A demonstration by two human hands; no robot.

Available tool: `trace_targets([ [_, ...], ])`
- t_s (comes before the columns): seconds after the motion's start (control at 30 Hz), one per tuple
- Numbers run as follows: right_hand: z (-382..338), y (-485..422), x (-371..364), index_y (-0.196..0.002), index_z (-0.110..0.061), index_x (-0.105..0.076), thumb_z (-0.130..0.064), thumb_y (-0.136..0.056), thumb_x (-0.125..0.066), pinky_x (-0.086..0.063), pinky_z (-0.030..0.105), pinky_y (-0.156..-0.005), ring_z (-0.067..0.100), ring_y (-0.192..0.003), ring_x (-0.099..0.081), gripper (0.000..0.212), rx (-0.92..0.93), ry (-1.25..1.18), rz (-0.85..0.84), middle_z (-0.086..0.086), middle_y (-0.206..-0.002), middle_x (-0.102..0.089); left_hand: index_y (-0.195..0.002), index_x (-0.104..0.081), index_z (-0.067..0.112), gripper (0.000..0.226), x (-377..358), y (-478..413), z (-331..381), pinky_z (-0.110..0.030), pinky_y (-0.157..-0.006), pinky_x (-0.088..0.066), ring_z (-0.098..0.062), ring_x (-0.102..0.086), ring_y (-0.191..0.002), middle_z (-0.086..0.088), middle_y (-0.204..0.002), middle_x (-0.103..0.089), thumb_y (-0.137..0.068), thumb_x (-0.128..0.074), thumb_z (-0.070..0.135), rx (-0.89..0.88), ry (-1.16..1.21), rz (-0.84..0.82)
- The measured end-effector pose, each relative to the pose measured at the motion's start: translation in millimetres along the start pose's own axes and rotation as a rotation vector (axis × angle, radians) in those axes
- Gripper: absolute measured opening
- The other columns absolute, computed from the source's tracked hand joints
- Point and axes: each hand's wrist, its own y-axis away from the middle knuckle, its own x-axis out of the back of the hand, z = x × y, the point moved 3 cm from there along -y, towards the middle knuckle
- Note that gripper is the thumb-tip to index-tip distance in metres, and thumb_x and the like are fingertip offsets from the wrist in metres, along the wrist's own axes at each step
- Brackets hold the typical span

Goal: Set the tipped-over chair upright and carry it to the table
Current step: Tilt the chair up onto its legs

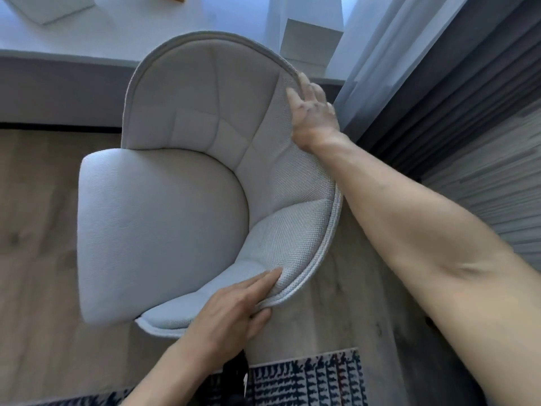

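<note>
Chair (164, 218) fills the middle of the view, seen from above, its pale padded seat facing up and its curved, piped back wrapping round the far and right sides. It sits over the wood floor (38, 288), just short of the white bench (117, 33) that runs across the top. Right hand (311, 112) is up on the top edge of the back, thumb on the inner fabric, fingers (317, 90) hooked over the rim and pinching it. Left hand (234, 306) is down at the near end of the backrest, its fingers (260, 281) held together and laid flat on the inner padding, thumb tucked under the piped edge, so the rim is clamped between them. Both forearms are bare. A white box (310, 42) stands on the bench just behind the chair back. Grey curtain (439, 83) hangs at the right. A dark patterned rug (307, 382) lies at the bottom edge, near the left wrist. Chair legs are hidden under the seat.
</note>
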Motion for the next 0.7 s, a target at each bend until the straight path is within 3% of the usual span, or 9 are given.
trace_targets([
  [0.07, 0, 49, -5, -0.146, -0.014, -0.037, -0.008, -0.084, -0.058, -0.016, 0.056, -0.116, 0.031, -0.150, -0.007, 0.066, 0.053, 0.041, -0.033, 0.011, -0.163, -0.015, -0.144, -0.045, 0.030, 0.064, 4, -3, 0, -0.006, -0.097, -0.032, -0.006, -0.053, -0.126, 0.014, -0.141, -0.055, -0.081, -0.049, 0.035, 0.020, 0.058, -0.033],
  [0.17, -12, 149, -12, -0.139, -0.017, -0.049, -0.035, -0.088, -0.058, -0.005, 0.054, -0.118, 0.023, -0.147, -0.023, 0.054, 0.225, -0.007, -0.208, 0.006, -0.154, -0.039, -0.143, -0.048, 0.030, 0.059, 10, -2, 2, 0.003, -0.090, -0.028, -0.001, -0.054, -0.118, 0.011, -0.132, -0.064, -0.085, -0.059, 0.029, 0.069, 0.125, -0.038],
  [0.3, -20, 248, -20, -0.117, -0.016, -0.067, -0.042, -0.090, -0.043, -0.021, 0.055, -0.113, 0.025, -0.136, -0.045, 0.045, 0.243, -0.091, -0.088, 0.006, -0.135, -0.061, -0.131, -0.061, 0.027, 0.046, 12, 1, -4, -0.012, -0.102, -0.037, 0.007, -0.053, -0.119, 0.018, -0.127, -0.062, -0.087, -0.063, 0.041, 0.259, 0.390, -0.114],
  [0.37, -27, 265, -27, -0.123, -0.014, -0.063, -0.038, -0.088, -0.051, -0.027, 0.060, -0.109, 0.029, -0.140, -0.039, 0.044, 0.099, -0.186, 0.002, 0.011, -0.143, -0.054, -0.114, -0.072, 0.024, 0.033, 13, 14, -26, -0.024, -0.094, -0.045, 0.002, -0.061, -0.104, 0.015, -0.108, -0.070, -0.089, -0.059, 0.042, 0.450, 0.491, 0.039],
  [0.43, -42, 274, -31, -0.134, -0.006, -0.054, -0.030, -0.086, -0.063, -0.026, 0.058, -0.111, 0.035, -0.145, -0.027, 0.054, -0.103, -0.316, 0.081, 0.021, -0.152, -0.039, -0.114, -0.071, 0.015, 0.035, 12, 35, -59, -0.029, -0.095, -0.047, -0.013, -0.064, -0.109, 0.001, -0.113, -0.072, -0.089, -0.060, 0.036, 0.741, 0.471, 0.254],
  [0.53, -65, 284, -39, -0.150, 0.006, -0.023, -0.018, -0.083, -0.071, -0.007, 0.024, -0.118, 0.034, -0.148, -0.013, 0.086, -0.480, -0.718, 0.167, 0.025, -0.160, -0.015, -0.123, -0.062, -0.003, 0.059, -6, 85, -114, -0.036, -0.096, -0.044, -0.032, -0.059, -0.119, -0.020, -0.130, -0.063, -0.078, -0.071, 0.035, 1.223, 0.602, 0.421],
  [0.6, -79, 289, -53, -0.148, 0.007, -0.026, -0.021, -0.076, -0.078, -0.019, 0.023, -0.117, 0.031, -0.141, -0.032, 0.093, -0.818, -1.072, 0.139, 0.024, -0.154, -0.033, -0.121, -0.063, 0.005, 0.072, -25, 102, -136, -0.044, -0.088, -0.049, -0.034, -0.061, -0.111, -0.019, -0.127, -0.064, -0.063, -0.078, 0.044, 1.414, 1.028, 0.437],
  [0.67, -101, 289, -60, -0.129, 0.005, -0.055, -0.022, -0.073, -0.079, -0.048, 0.038, -0.100, 0.029, -0.111, -0.062, 0.067, -1.136, -1.424, 0.082, 0.015, -0.120, -0.066, -0.114, -0.062, 0.010, 0.052, -36, 100, -147, -0.045, -0.072, -0.055, -0.034, -0.063, -0.093, -0.018, -0.109, -0.070, -0.070, -0.076, 0.035, 1.413, 1.448, 0.465],
  [0.7, -109, 288, -61, -0.117, 0.002, -0.062, -0.020, -0.074, -0.079, -0.053, 0.041, -0.090, 0.028, -0.099, -0.066, 0.051, -1.240, -1.523, 0.051, 0.010, -0.104, -0.070, -0.111, -0.060, 0.010, 0.038, -37, 96, -153, -0.044, -0.066, -0.055, -0.033, -0.062, -0.084, -0.018, -0.092, -0.072, -0.079, -0.070, 0.027, 1.377, 1.610, 0.496],
])
